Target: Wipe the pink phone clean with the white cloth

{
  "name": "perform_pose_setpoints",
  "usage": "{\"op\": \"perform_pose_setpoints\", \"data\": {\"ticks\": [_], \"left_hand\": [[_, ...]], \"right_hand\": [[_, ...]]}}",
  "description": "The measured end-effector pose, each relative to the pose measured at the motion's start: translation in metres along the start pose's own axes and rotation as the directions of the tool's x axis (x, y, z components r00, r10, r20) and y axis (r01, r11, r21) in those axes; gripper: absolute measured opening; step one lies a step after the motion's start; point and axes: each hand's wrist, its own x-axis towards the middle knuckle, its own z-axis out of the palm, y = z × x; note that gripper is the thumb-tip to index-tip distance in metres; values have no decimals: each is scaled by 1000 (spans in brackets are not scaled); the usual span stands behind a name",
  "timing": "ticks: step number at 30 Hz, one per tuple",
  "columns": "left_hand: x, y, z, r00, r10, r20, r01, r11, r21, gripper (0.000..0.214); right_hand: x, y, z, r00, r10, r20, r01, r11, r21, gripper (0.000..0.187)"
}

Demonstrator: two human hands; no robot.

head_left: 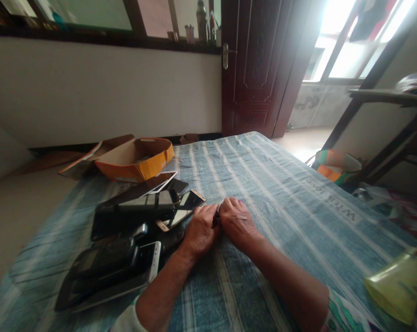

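My left hand (200, 230) and my right hand (236, 220) meet over the striped cloth, fingers curled together. Between them shows a sliver of a small dark object (215, 217), mostly covered, so its kind cannot be made out. Just left of my left hand, a gold-edged smartphone (185, 210) lies tilted against other devices. Beyond it sits a long glossy black device (134, 211). Nearer to me, a white-edged phone (153, 258) and a bulky black device (102, 256) rest on a large dark tablet (68, 288).
An open orange cardboard box (139, 169) stands at the far left of the blue-grey striped cloth (280, 203). A translucent yellow container (396, 288) is at the near right. Behind are a dark red door (253, 92) and a ledge with bottles.
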Motion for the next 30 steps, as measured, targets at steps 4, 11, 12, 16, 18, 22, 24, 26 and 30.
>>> {"op": "perform_pose_setpoints", "data": {"ticks": [4, 11, 12, 16, 18, 22, 24, 26, 30], "left_hand": [[0, 0, 1, 1000, -1, 6, 1, 1000, 19, 26], [-1, 0, 3, 1000, -26, 2, 26, 999, 32, 40], [-1, 0, 3, 1000, -27, 3, 27, 999, 31, 42], [-1, 0, 4, 1000, -24, 1, 24, 999, 36, 41], [-1, 0, 3, 1000, -24, 3, 24, 999, 44, 39], [1, 2, 0, 1000, -17, 11, 17, 999, 30, 31], [2, 2, -1, 1000, -13, 9, 13, 1000, 15, 27], [2, 1, 0, 1000, -7, 3, 7, 1000, 8, 26], [1, -2, 1, 1000, 24, -4, -24, 1000, 21, 32]], "right_hand": [[-5, 6, -3, 999, 37, 28, -36, 999, -33, 17], [-11, 29, -10, 981, 173, 83, -167, 983, -71, 21], [-11, 31, -10, 979, 187, 84, -182, 981, -72, 21], [-11, 31, -9, 974, 214, 80, -208, 975, -72, 21], [-11, 26, -7, 980, 187, 69, -183, 981, -62, 20], [-9, 12, -2, 998, 61, 30, -60, 998, -26, 18], [-7, 7, -1, 1000, 9, 7, -8, 1000, -7, 18], [-5, 5, 0, 1000, -8, -2, 8, 1000, 9, 18], [-1, 6, -1, 1000, 18, 18, -18, 1000, 12, 18]]}}
